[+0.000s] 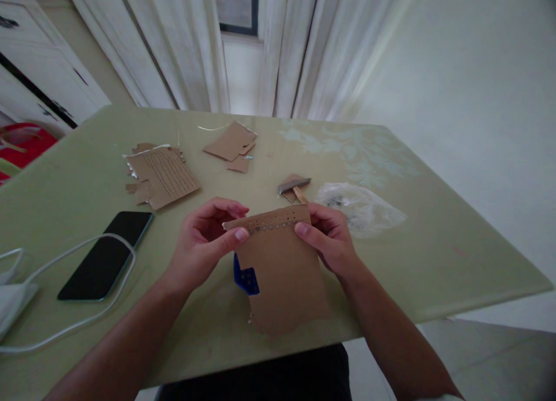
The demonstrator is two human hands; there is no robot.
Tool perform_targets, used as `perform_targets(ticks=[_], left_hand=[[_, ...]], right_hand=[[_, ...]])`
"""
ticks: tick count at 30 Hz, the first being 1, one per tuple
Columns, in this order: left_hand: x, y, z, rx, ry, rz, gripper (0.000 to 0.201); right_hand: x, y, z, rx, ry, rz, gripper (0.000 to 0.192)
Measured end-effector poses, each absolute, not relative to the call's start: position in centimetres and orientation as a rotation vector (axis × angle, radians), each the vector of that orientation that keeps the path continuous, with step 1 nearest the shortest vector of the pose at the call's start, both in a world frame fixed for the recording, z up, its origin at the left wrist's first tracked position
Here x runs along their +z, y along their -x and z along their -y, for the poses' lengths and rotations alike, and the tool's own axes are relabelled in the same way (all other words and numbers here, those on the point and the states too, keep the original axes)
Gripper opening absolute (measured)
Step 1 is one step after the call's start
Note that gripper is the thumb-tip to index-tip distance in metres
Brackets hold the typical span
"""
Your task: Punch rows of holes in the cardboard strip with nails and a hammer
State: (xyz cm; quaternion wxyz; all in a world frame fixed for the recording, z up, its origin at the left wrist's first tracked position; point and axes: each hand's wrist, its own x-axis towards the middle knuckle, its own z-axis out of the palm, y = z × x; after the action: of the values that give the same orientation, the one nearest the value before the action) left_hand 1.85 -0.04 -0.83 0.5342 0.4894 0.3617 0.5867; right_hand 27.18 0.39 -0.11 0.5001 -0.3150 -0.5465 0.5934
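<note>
Between my two hands a piece of brown cardboard (282, 273) is held up at the table's near side. Rows of small holes and a line of small metallic studs run along its upper edge. My left hand (212, 239) pinches the upper left corner, thumb in front. The upper right corner is gripped by my right hand (328, 233), its thumb also in front and the fingers behind. Partly hidden by the cardboard's left side is a dark blue piece with small dots (247, 278). Just beyond my right hand lies a hammer (295, 185) with a wooden handle.
A clear plastic bag (358, 207) with small dark contents lies right of the hammer. Punched cardboard pieces (163, 178) sit at the left, plainer cardboard scraps (232, 141) farther back. A phone (106, 255) lies under a white cable (72, 262) on the green-covered table (434, 262).
</note>
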Motion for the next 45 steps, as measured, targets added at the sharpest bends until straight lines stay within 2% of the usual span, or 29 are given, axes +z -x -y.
perform_targets(ticks=[8,14,21,24,29,34,39,42,45], left_hand=[[0.1,-2.2,1.1,1.257,-1.481,-1.032,0.017],[-0.2,-2.0,1.0,1.184,-1.487,-1.070,0.022],[-0.1,-2.1,0.9,1.180,-1.546,-1.085,0.025],[-0.2,-2.1,1.1,1.197,-1.560,-1.039,0.031],[-0.6,-2.0,1.3,1.314,-1.296,-0.870,0.055],[-0.4,-2.1,0.6,1.249,-1.480,-0.835,0.031],[-0.4,-2.3,0.4,1.304,-1.726,-1.006,0.013],[-0.7,-2.4,0.7,1.282,-1.779,-1.101,0.010],[-1.2,-2.4,0.8,1.261,-1.684,-1.167,0.006]], right_hand=[[0.3,-26.6,0.6,1.391,0.818,1.362,0.022],[0.2,-26.5,0.7,1.338,0.939,1.349,0.025],[0.1,-26.3,0.4,1.462,0.919,1.255,0.027],[0.1,-26.3,0.5,1.521,0.903,1.204,0.031],[-0.2,-26.3,0.1,1.631,0.884,1.008,0.035],[-0.2,-26.4,-0.6,1.685,0.860,0.909,0.035],[0.6,-26.5,-0.3,1.713,0.886,0.898,0.032],[0.6,-26.5,-0.5,1.704,0.899,0.926,0.037],[-0.1,-26.7,-1.2,1.617,0.868,0.974,0.031]])
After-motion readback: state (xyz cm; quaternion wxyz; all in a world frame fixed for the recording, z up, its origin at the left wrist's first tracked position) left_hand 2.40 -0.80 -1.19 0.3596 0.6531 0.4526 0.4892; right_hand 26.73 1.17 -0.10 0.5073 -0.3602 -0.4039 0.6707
